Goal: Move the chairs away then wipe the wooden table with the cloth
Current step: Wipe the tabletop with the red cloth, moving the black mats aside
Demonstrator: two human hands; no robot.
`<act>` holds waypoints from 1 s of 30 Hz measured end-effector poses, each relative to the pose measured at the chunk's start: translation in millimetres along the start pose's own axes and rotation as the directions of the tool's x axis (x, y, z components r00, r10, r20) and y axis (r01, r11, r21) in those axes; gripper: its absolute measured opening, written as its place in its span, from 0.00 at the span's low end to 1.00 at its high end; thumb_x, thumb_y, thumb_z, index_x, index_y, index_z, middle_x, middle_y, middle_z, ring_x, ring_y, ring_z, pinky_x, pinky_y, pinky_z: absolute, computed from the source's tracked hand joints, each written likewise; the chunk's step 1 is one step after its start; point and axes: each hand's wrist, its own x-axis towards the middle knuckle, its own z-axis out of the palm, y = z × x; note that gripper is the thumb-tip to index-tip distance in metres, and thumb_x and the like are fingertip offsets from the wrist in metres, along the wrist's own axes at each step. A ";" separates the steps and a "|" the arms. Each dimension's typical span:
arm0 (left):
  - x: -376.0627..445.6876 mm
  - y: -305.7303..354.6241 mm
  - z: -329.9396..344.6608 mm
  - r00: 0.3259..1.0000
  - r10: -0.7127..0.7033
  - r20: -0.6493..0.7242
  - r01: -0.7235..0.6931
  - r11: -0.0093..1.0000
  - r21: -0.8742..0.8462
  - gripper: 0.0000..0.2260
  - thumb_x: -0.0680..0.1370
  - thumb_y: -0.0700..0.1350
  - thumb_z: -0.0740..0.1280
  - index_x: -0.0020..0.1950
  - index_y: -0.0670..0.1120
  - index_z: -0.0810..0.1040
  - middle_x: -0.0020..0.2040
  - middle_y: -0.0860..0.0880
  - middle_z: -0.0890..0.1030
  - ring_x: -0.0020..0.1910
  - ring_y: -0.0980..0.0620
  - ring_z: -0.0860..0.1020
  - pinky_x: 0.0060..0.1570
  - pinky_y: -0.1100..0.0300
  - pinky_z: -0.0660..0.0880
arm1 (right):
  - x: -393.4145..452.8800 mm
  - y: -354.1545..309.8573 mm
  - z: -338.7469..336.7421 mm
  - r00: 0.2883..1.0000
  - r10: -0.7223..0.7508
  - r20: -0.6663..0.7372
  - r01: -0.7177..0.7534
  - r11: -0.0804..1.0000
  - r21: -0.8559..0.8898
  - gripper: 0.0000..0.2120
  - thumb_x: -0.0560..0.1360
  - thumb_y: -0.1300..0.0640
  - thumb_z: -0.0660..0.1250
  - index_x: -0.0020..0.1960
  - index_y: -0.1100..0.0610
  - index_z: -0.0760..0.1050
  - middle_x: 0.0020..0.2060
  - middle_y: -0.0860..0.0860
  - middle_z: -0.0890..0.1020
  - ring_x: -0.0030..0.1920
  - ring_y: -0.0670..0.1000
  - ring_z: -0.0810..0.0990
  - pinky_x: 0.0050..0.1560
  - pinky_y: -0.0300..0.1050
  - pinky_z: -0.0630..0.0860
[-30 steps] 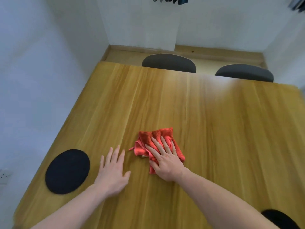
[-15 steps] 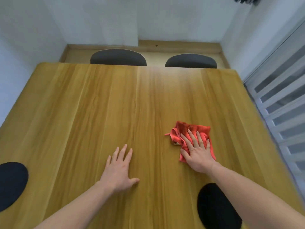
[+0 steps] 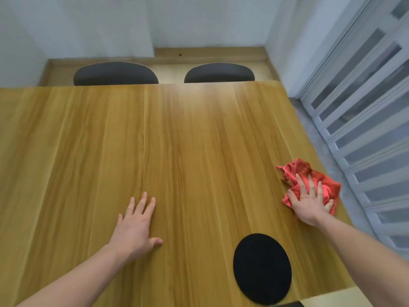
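Right hand: the right hand (image 3: 309,201) lies flat on the red cloth (image 3: 312,181), fingers straight and slightly spread, palm pressing it down onto the wood.
Cloth: bunched and creased, it sits right at the desk's right edge, part of it reaching to or just past that edge; a crumpled corner sticks out beyond the fingertips on the far side.
Left hand: the left hand (image 3: 137,227) is planted palm-down on the bare wood near the front centre, fingers straight and together, thumb out to the side; it holds nothing.
Desk: the wooden desk (image 3: 177,140) fills most of the view, its grain running away from the person, with a pale glare along the far edge.
Chairs: two dark chairs show only their curved backrests behind the far edge, the left chair (image 3: 115,74) and the right chair (image 3: 219,73), side by side and close against the desk.
Black disc: a round black disc (image 3: 262,269) lies flat on the near right part of the desk, between the two forearms and nearer the right one.
Surroundings: white walls at the back, a white slatted door (image 3: 365,111) along the right side.
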 end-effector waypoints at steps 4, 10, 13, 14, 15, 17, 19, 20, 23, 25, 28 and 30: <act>-2.0 1.3 -2.7 1.000 -0.004 0.006 0.004 1.000 -0.008 0.53 0.72 0.65 0.72 0.83 0.53 0.38 0.82 0.52 0.34 0.81 0.44 0.40 0.77 0.40 0.55 | -2.9 -10.9 2.6 0.998 0.067 0.014 -0.068 0.996 0.053 0.31 0.83 0.35 0.47 0.81 0.35 0.37 0.81 0.43 0.33 0.81 0.54 0.32 0.75 0.75 0.40; -4.5 -1.1 -6.5 1.000 0.006 0.010 -0.006 1.000 -0.020 0.53 0.72 0.65 0.72 0.82 0.53 0.39 0.82 0.52 0.35 0.81 0.43 0.39 0.77 0.39 0.54 | -20.0 -50.6 4.7 0.979 0.182 0.087 -0.192 0.975 0.116 0.32 0.84 0.37 0.50 0.81 0.36 0.36 0.81 0.46 0.33 0.81 0.60 0.32 0.75 0.75 0.41; -4.3 -5.2 -7.8 0.999 0.025 0.024 -0.025 1.000 -0.018 0.53 0.72 0.66 0.71 0.82 0.53 0.38 0.82 0.52 0.35 0.81 0.43 0.39 0.78 0.39 0.53 | -35.8 -83.2 20.1 0.979 0.175 0.100 -0.186 0.977 0.106 0.33 0.83 0.36 0.50 0.80 0.36 0.33 0.81 0.48 0.31 0.80 0.61 0.31 0.75 0.74 0.39; -5.8 -7.3 -9.0 0.999 0.035 0.031 -0.035 0.999 -0.015 0.52 0.73 0.66 0.71 0.82 0.53 0.38 0.82 0.52 0.35 0.81 0.43 0.39 0.78 0.40 0.53 | -42.6 -93.8 26.0 0.981 0.167 0.100 -0.176 0.979 0.098 0.33 0.83 0.36 0.49 0.80 0.37 0.33 0.81 0.48 0.31 0.80 0.61 0.31 0.75 0.74 0.39; -7.0 -9.1 -10.8 0.998 0.050 0.032 -0.049 0.999 -0.018 0.51 0.73 0.66 0.70 0.82 0.53 0.39 0.82 0.52 0.36 0.82 0.44 0.39 0.79 0.41 0.53 | -48.7 -103.2 31.2 0.983 0.153 0.097 -0.162 0.982 0.095 0.34 0.83 0.36 0.49 0.80 0.37 0.33 0.81 0.48 0.31 0.80 0.61 0.31 0.75 0.73 0.38; -13.7 -21.3 -15.5 0.999 0.052 0.011 -0.052 0.997 -0.060 0.48 0.75 0.64 0.69 0.83 0.54 0.41 0.83 0.54 0.40 0.82 0.47 0.43 0.80 0.48 0.53 | -61.0 -124.9 42.8 0.989 0.106 0.104 -0.114 0.991 0.075 0.34 0.83 0.36 0.49 0.80 0.37 0.32 0.80 0.48 0.30 0.80 0.61 0.30 0.75 0.72 0.37; -21.7 -38.2 -18.2 0.998 0.027 -0.056 -0.033 0.994 -0.106 0.43 0.78 0.62 0.68 0.83 0.54 0.45 0.83 0.54 0.46 0.82 0.49 0.48 0.80 0.52 0.53 | -73.3 -142.7 52.7 0.991 0.068 0.114 -0.074 0.996 0.045 0.34 0.83 0.36 0.48 0.80 0.38 0.31 0.80 0.48 0.29 0.80 0.62 0.30 0.75 0.72 0.37; -28.1 -52.1 -19.4 0.995 -0.001 -0.098 -0.011 0.992 -0.123 0.40 0.78 0.60 0.67 0.83 0.54 0.48 0.83 0.53 0.49 0.81 0.50 0.51 0.79 0.53 0.54 | -81.4 -153.4 57.9 0.992 0.049 0.121 -0.053 0.998 0.032 0.35 0.83 0.36 0.48 0.80 0.38 0.30 0.80 0.49 0.29 0.79 0.62 0.30 0.75 0.72 0.37; -51.0 -114.7 -22.6 0.977 -0.152 -0.152 0.126 0.978 -0.169 0.33 0.80 0.57 0.65 0.81 0.53 0.57 0.82 0.52 0.56 0.80 0.50 0.56 0.78 0.52 0.59 | -106.7 -189.1 76.0 0.993 -0.009 0.121 0.009 1.000 0.000 0.36 0.83 0.36 0.49 0.80 0.39 0.29 0.79 0.49 0.28 0.79 0.63 0.29 0.76 0.72 0.37; -69.3 -165.6 -26.2 0.947 -0.281 -0.154 0.247 0.946 -0.208 0.31 0.80 0.55 0.64 0.81 0.52 0.59 0.81 0.52 0.56 0.79 0.49 0.57 0.76 0.49 0.64 | -123.9 -213.9 87.9 0.991 -0.040 0.127 0.042 0.999 -0.010 0.37 0.82 0.35 0.49 0.79 0.40 0.27 0.79 0.49 0.27 0.79 0.63 0.29 0.76 0.72 0.36; -99.6 -241.8 -27.8 0.882 -0.451 -0.137 0.412 0.879 -0.240 0.30 0.80 0.53 0.65 0.80 0.50 0.60 0.81 0.51 0.56 0.78 0.46 0.59 0.71 0.46 0.70 | -147.2 -249.1 103.0 0.986 -0.076 0.146 0.080 0.997 -0.021 0.37 0.82 0.35 0.49 0.79 0.40 0.26 0.79 0.50 0.27 0.79 0.63 0.28 0.75 0.72 0.35; -120.8 -292.5 -23.8 0.836 -0.537 -0.109 0.496 0.826 -0.269 0.30 0.80 0.53 0.66 0.80 0.48 0.61 0.81 0.49 0.56 0.78 0.43 0.59 0.70 0.44 0.71 | -162.9 -276.0 113.4 0.982 -0.102 0.158 0.108 0.994 -0.031 0.37 0.82 0.35 0.49 0.79 0.40 0.26 0.79 0.50 0.26 0.79 0.63 0.28 0.75 0.72 0.35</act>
